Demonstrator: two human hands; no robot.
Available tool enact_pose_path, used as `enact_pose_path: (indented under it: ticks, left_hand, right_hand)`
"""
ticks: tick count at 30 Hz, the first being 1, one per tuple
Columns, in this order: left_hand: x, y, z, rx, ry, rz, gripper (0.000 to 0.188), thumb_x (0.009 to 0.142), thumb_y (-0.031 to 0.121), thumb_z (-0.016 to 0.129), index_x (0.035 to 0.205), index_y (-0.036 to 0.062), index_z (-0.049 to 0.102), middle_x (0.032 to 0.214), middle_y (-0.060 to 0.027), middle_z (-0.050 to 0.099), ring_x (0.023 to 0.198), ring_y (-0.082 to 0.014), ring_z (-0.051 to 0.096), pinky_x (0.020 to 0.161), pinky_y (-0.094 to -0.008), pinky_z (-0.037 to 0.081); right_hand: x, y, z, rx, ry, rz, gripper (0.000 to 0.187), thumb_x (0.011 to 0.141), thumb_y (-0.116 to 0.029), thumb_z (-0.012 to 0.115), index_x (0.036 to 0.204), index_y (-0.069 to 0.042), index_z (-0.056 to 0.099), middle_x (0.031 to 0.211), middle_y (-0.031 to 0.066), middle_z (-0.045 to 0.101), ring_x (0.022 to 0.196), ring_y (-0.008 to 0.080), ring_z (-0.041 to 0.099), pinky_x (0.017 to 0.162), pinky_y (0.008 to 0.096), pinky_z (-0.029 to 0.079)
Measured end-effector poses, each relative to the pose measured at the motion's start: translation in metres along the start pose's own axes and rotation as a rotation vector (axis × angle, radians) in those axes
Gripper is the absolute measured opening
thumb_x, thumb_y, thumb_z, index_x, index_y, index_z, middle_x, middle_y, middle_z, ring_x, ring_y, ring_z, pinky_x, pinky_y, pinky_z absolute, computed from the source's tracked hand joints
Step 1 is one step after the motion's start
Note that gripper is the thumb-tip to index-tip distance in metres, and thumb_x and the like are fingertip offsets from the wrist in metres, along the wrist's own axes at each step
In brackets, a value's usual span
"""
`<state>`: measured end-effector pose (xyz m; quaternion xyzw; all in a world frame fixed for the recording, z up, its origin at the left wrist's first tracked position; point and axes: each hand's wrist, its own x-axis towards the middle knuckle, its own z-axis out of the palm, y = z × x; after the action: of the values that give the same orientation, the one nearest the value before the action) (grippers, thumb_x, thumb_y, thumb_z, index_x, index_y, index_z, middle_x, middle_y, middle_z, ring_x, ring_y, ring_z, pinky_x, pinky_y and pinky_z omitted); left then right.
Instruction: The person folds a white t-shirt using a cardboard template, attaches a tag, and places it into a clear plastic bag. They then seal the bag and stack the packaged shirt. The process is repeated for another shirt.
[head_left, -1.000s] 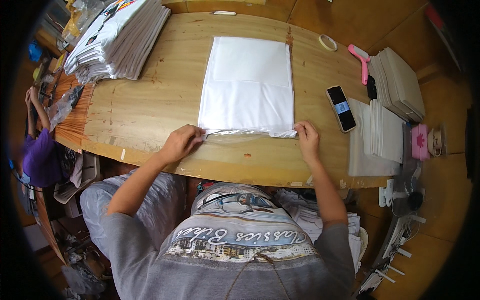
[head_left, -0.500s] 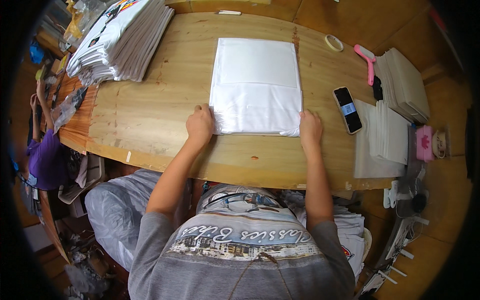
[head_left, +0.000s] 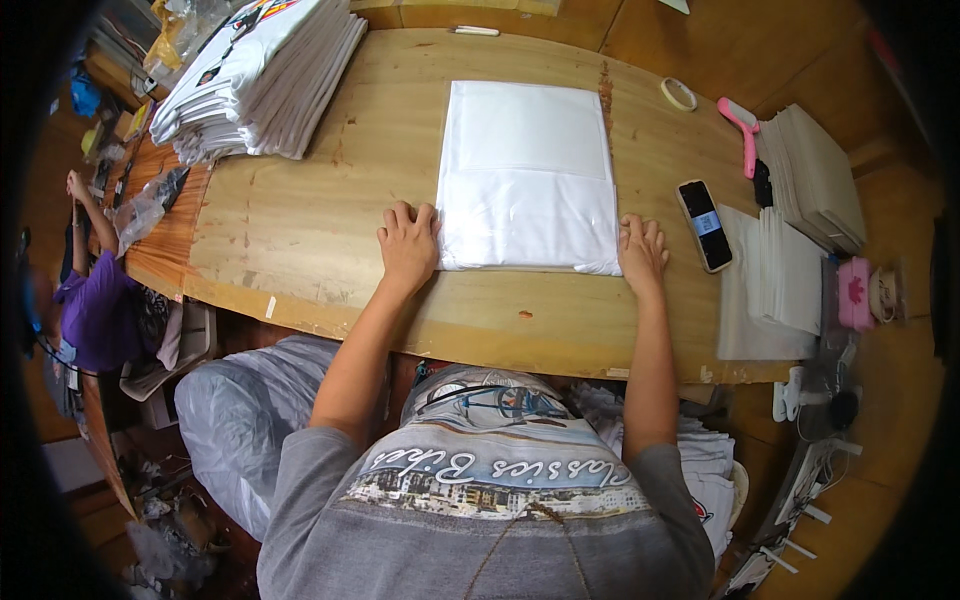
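A folded white garment in a clear plastic bag [head_left: 528, 190] lies flat on the wooden table, with a paler rectangular panel over its upper half. At the bag's lower left edge is my left hand [head_left: 408, 247], fingers bent and thumb side against the plastic. My right hand [head_left: 643, 255] pinches the lower right corner, its fingers curled and slightly apart. Both hands rest low on the tabletop, and the undersides of their fingers are hidden.
Folded white shirts [head_left: 265, 85] are stacked at the far left. To the right lie a phone [head_left: 705, 226], a tape roll [head_left: 678, 95], a pink-handled lint roller [head_left: 742, 130], clear bags [head_left: 745, 300] and pale flat packs [head_left: 810, 180]. Another person in purple [head_left: 100, 310] works at the left.
The whole view has shifted slightly. My hands stay at the bag's lower sides, with their fingers looser and more spread; the bag's lower part looks flatter and smoother.
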<state>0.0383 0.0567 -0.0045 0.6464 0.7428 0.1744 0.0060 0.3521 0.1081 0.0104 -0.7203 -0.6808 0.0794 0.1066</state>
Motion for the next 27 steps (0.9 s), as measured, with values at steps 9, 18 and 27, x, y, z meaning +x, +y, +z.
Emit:
enact_pose_path:
  ticks: [9,18,27]
  left_hand:
    - [-0.032,0.053,-0.016,-0.145,0.104,0.411,0.043,0.077,0.027,0.055,0.11,0.0008,0.049,0.115,-0.0229,0.044,0.109,-0.0417,0.037,0.089,-0.0474,0.031]
    - [-0.028,0.01,-0.017,0.025,-0.211,0.464,0.06,0.075,0.017,0.056,0.129,0.0138,0.032,0.124,-0.0296,0.031,0.108,-0.0428,0.036,0.09,-0.0408,0.036]
    - [0.021,-0.013,-0.03,-0.281,0.04,0.552,0.041,0.068,0.0,0.056,0.107,0.0022,0.047,0.099,-0.0146,0.054,0.081,-0.027,0.052,0.072,-0.0343,0.044]
  right_hand:
    - [-0.055,-0.095,0.034,0.22,0.203,-0.739,0.031,0.075,-0.011,0.048,0.104,0.001,0.052,0.112,0.0163,0.05,0.105,0.0293,0.047,0.091,0.0393,0.035]
    - [-0.066,-0.035,0.017,0.06,0.209,-0.437,0.055,0.068,-0.035,0.065,0.106,0.001,0.05,0.118,0.0158,0.045,0.111,0.0293,0.041,0.091,0.0363,0.036]
    - [-0.046,-0.026,0.009,0.101,0.337,-0.46,0.047,0.062,-0.021,0.069,0.101,-0.002,0.051,0.108,0.0153,0.05,0.101,0.0311,0.047,0.081,0.0387,0.04]
